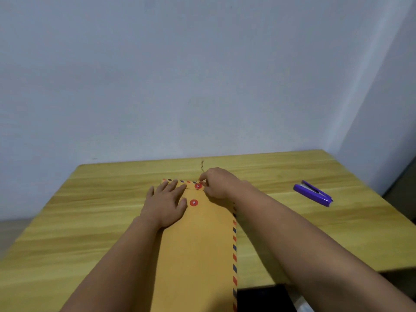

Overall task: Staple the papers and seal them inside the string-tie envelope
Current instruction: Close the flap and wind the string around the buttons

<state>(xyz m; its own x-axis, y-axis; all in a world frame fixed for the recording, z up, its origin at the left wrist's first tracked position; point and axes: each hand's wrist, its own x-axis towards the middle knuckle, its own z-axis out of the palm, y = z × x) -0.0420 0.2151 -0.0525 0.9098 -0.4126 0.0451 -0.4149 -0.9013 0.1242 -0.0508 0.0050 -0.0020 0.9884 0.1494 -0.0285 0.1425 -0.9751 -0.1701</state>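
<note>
Wooden table (112, 199): left hand (165, 204) flat, pinning envelope (202, 244) beside lower button (193, 202); right hand (217, 182) pinches string (202, 165) by upper button (198, 186) — keep tension, wind snugly.

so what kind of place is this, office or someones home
Cannot tell which; it looks like a plain desk corner for paperwork. A wooden table stands against bare pale walls, with a purple stapler on it and a string-tie envelope under both hands.

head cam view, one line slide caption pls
Left hand flattens the string-tie envelope while the right hand pinches its string; purple stapler lies aside.
</note>
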